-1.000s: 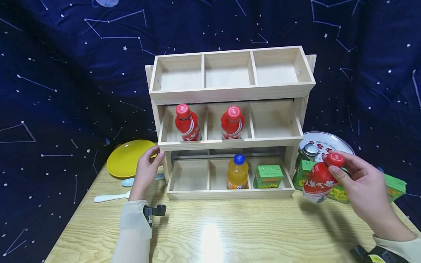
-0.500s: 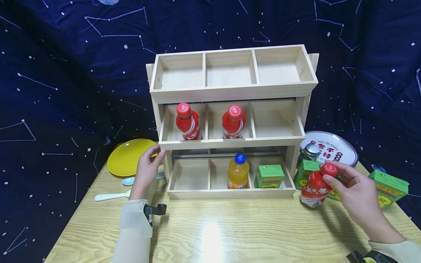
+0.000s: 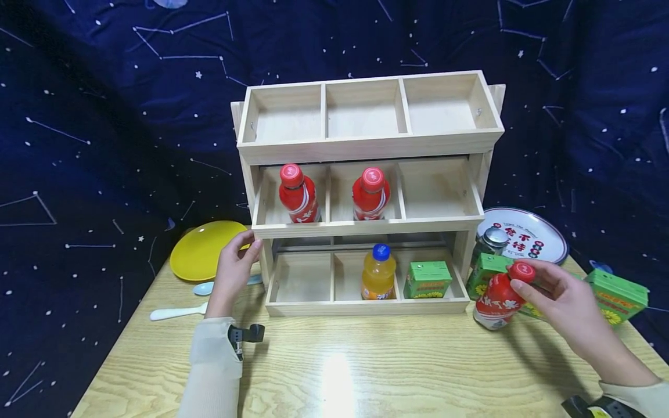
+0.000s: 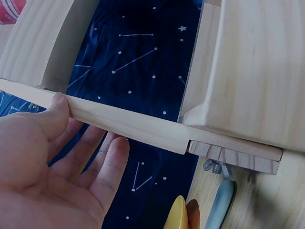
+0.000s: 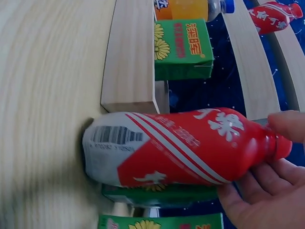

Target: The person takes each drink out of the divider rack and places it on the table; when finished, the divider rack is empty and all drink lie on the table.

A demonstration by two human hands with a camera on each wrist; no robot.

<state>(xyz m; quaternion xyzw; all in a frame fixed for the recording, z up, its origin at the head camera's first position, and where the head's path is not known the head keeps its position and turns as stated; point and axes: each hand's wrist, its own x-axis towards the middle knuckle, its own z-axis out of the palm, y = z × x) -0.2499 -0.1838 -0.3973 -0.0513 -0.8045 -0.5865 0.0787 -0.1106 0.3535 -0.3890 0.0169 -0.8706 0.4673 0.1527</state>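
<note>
My right hand [image 3: 567,307] holds a red plastic drink bottle [image 3: 498,302] by its neck, just below the cap. The bottle leans slightly, its base at the tabletop, right of the wooden rack [image 3: 366,309]. In the right wrist view the red bottle [image 5: 171,148] shows its barcode. My left hand [image 3: 236,268] is at the rack's left side; in the left wrist view its thumb lies over the upright board [image 4: 128,124] and some fingertips go behind it. Two more red bottles [image 3: 300,197] [image 3: 371,197] stand in the middle tier's left and centre compartments.
The bottom tier holds an orange soda bottle [image 3: 378,276] and a green juice box [image 3: 427,280]. More green boxes [image 3: 617,296], a lidded jar [image 3: 491,241] and a white plate [image 3: 543,232] stand right. A yellow plate [image 3: 201,252], blue spoon [image 3: 202,288] and white-handled utensil [image 3: 175,313] lie left.
My right hand has lowered the red bottle toward the tabletop and shifted it slightly left. My left hand has stayed at the rack's side.
</note>
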